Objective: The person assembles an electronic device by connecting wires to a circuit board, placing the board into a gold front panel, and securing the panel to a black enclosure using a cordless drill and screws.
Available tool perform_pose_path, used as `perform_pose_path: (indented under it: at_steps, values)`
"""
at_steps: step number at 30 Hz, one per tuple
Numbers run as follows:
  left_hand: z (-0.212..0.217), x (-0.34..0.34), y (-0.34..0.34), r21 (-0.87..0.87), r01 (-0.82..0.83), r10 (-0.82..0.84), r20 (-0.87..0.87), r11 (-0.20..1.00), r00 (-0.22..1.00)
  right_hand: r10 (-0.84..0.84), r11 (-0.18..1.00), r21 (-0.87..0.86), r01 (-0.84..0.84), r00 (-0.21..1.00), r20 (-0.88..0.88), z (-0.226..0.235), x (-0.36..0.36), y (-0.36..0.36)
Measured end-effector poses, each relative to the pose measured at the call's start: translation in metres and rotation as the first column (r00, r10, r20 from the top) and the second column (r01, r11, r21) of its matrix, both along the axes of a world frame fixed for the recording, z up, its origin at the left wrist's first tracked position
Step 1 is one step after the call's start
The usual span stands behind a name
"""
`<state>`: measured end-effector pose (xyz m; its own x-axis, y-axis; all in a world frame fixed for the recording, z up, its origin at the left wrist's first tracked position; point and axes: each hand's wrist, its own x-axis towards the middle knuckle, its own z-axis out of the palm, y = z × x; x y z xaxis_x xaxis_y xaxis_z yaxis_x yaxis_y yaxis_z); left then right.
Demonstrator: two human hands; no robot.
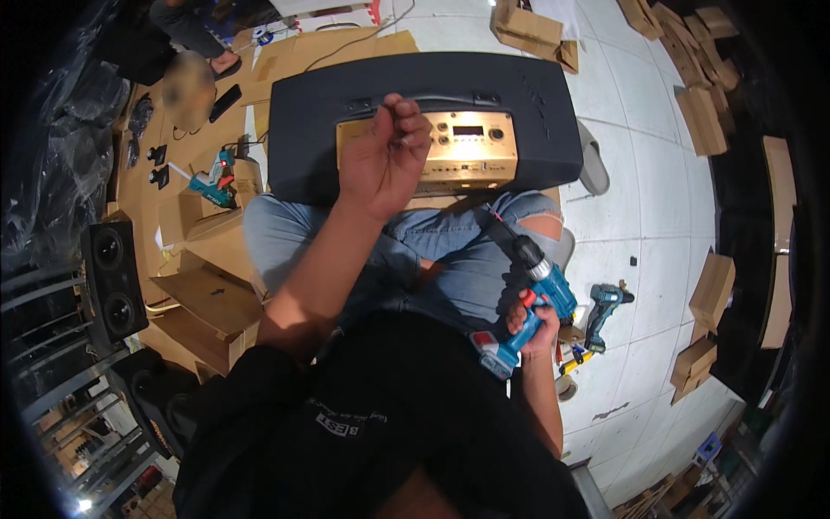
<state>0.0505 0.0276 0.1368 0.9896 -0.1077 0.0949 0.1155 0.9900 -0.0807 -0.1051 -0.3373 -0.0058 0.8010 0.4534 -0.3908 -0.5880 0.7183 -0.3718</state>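
Note:
My right hand (534, 329) is wrapped round the handle of a teal cordless drill (553, 290), its bit pointing up and left over my right knee. Raised over the black speaker box (311, 95), my left hand (393, 151) is palm up with its fingers curled in. Something small and dark may lie in those fingers, too small to name. Behind that hand is the speaker's gold control panel (471, 147), with knobs and a small dark display; the hand hides its left part. A carrying handle (424, 99) runs along the box above the panel.
A second cordless drill (605, 316) lies on the tiles to my right, near a tape roll (566, 387). Left are a teal glue gun (212, 183), an open cardboard box (207, 298) and a two-cone speaker (112, 281). A person's foot (226, 64) shows at the far left.

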Motion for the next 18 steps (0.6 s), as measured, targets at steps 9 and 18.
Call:
perform_pose_path:
  at_steps: [9, 18]
  values:
    - [-0.05, -0.06, 0.023, 0.455, -0.062, 0.192, -0.245, 0.888, 0.95, 0.129, 0.987, -0.121, -0.103, 0.964, 0.231, 0.078, 0.035, 0.039]
    - [-0.052, -0.086, 0.056, 0.446, -0.25, 0.358, -0.174, 0.859, 0.918, 0.385, 0.886, -0.429, -0.176, 0.793, 0.472, 0.121, 0.056, 0.125]
